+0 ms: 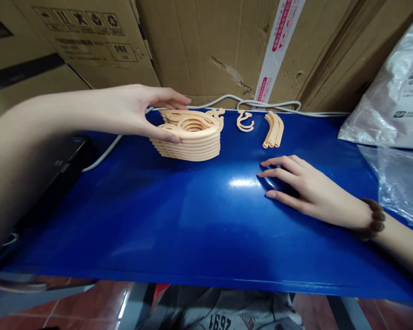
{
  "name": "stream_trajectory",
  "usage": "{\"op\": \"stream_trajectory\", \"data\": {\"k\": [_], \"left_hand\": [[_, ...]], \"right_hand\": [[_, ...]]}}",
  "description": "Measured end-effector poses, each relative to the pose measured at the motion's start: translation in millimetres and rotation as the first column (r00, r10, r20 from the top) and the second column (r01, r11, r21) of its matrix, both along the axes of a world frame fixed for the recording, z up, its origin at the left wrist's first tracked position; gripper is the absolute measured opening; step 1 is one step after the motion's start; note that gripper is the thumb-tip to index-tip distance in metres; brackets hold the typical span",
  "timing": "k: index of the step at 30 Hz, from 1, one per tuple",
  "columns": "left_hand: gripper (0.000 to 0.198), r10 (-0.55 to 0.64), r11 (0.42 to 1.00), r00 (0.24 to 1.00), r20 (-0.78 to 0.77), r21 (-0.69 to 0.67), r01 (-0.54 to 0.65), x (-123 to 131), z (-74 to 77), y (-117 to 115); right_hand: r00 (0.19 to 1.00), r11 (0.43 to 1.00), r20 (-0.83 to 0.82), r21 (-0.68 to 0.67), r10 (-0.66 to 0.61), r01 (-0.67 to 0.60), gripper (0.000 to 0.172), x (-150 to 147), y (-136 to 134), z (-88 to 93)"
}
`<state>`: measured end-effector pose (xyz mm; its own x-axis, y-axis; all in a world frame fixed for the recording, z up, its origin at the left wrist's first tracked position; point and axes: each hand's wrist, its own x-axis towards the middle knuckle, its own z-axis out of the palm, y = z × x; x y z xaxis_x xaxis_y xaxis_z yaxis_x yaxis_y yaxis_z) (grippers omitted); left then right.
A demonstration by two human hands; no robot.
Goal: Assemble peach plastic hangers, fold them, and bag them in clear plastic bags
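At the back of the blue table is a neat stack of cream plastic folding hangers, folded up. My left hand is at its left end, thumb along the front of the top hanger and fingers behind it; the contact of the fingertips is partly hidden. Right of the stack lie loose cream hanger hooks and a few short curved hanger arms. Over the table on the right, my right hand is open, its fingers apart and holding nothing, in front of the curved arms.
Cardboard boxes stand behind the table. A white cable runs along the back edge and down the left. A dark device showing lit digits sits at left. Clear plastic bags occupy the right side.
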<state>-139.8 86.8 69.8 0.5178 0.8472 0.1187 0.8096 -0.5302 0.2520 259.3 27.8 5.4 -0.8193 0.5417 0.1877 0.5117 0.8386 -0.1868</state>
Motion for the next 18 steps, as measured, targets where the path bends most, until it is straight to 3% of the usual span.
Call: {"op": "stream_trajectory", "data": {"k": [18], "left_hand": [[0.097,0.016,1.000,1.000,0.025,-0.024,-0.016,-3.3,-1.5,1.2]], "right_hand": [[1.000,1.000,0.006,-0.004,-0.002,0.002,0.034,-0.3,0.1,0.2]]}}
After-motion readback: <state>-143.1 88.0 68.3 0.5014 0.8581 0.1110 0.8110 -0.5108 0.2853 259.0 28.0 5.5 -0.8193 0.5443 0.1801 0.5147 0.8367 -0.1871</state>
